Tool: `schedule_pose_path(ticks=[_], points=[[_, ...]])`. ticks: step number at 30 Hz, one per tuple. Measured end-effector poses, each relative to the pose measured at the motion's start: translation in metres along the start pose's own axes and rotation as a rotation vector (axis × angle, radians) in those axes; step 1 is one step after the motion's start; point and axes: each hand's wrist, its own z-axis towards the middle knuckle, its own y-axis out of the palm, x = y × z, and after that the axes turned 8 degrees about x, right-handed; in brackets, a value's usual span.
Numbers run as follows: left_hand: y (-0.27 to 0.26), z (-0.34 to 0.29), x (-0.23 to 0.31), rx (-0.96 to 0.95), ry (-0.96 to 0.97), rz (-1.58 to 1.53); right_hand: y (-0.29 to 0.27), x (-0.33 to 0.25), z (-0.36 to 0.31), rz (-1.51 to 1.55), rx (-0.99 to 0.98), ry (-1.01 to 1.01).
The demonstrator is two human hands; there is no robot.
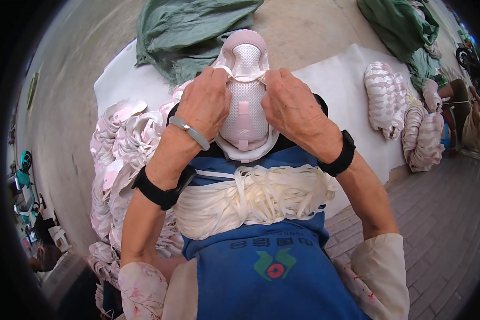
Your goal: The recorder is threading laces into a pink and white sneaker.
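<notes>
A pink-and-white shoe upper (244, 120) lies over my lap, with its mesh tongue facing up. A white shoelace (225, 70) runs across it near the toe end. My left hand (205, 101) is closed on the lace at the upper's left edge, fingers pinched. Opposite it, my right hand (293, 104) pinches the lace at the right edge. Both hands rest close against the upper, and their fingertips are partly hidden. Nearer my body, a thick bundle of cream-white shoelaces (250, 200) lies across my blue apron (234, 266).
Pink-and-white uppers are heaped on my left (125, 141). Nested stacks of uppers (384, 101) stand at the right on a white sheet (338, 74). A green cloth (189, 32) lies ahead, another green sack (402, 26) far right. A person (479, 114) sits at the right edge.
</notes>
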Motion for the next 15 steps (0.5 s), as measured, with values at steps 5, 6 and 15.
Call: schedule_pose_path(ticks=[5,6,15], points=[[0.012,-0.013,0.002,0.144,-0.081,-0.076,0.012,-0.003,-0.011,-0.053,0.084,0.001],[0.013,-0.014,0.003,0.143,-0.081,-0.081,0.009,-0.003,-0.009,-0.015,0.061,0.011],[0.025,-0.017,0.004,0.194,-0.072,-0.136,0.006,0.038,-0.001,0.228,-0.092,-0.100]])
